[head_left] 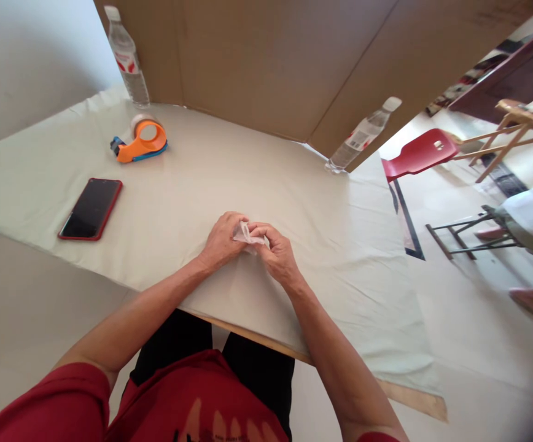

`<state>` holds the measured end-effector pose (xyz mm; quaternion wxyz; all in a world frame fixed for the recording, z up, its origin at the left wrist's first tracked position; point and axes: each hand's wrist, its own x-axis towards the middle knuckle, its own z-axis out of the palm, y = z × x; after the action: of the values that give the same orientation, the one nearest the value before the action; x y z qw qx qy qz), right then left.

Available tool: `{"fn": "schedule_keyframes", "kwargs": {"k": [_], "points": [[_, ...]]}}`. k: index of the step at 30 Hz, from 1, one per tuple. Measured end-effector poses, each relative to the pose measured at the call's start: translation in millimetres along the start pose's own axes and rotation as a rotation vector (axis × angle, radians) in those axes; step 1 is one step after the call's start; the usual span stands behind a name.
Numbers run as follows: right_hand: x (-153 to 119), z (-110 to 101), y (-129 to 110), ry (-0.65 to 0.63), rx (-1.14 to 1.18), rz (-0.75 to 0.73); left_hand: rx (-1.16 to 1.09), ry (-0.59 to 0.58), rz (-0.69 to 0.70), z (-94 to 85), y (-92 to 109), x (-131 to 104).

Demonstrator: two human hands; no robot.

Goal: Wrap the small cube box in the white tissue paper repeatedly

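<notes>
Left hand (223, 239) and right hand (278, 253) are gripping a crumpled translucent film (242, 232), fingers closed — it is showing between them, over the tablecloth's (193, 184) near side.

Soft bright light, dark lower-right corner, stretched and blurry right edge

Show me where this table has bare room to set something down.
A patch lies between the tape dispenser and right bottle, bounded behind by cardboard, in front by the left hand and right hand. Another, on wrinkled cloth, lies right of the right hand. Crowded: left end, with phone, dispenser and left bottle, and where the hands hold translucent plastic.
</notes>
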<state>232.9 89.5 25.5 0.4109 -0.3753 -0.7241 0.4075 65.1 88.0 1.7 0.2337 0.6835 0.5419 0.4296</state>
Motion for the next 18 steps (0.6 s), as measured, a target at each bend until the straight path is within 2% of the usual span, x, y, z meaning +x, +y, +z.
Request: {"fn": "schedule_keyframes", "kwargs": {"k": [5,9,15,18], "points": [[-8,3,12,-0.015,-0.186,-0.147,-0.056,-0.022,-0.099,-2.0,1,0],[-12,7,22,0.008,-0.302,-0.260,-0.069,-0.044,-0.109,-4.5,2,-1],[-11,8,29,0.004,-0.350,-0.261,-0.049,-0.059,-0.065,-9.4,1,-1],[-8,7,27,0.029,-0.306,-0.238,-0.083,-0.114,-0.011,-13.2,-1,-3]]}}
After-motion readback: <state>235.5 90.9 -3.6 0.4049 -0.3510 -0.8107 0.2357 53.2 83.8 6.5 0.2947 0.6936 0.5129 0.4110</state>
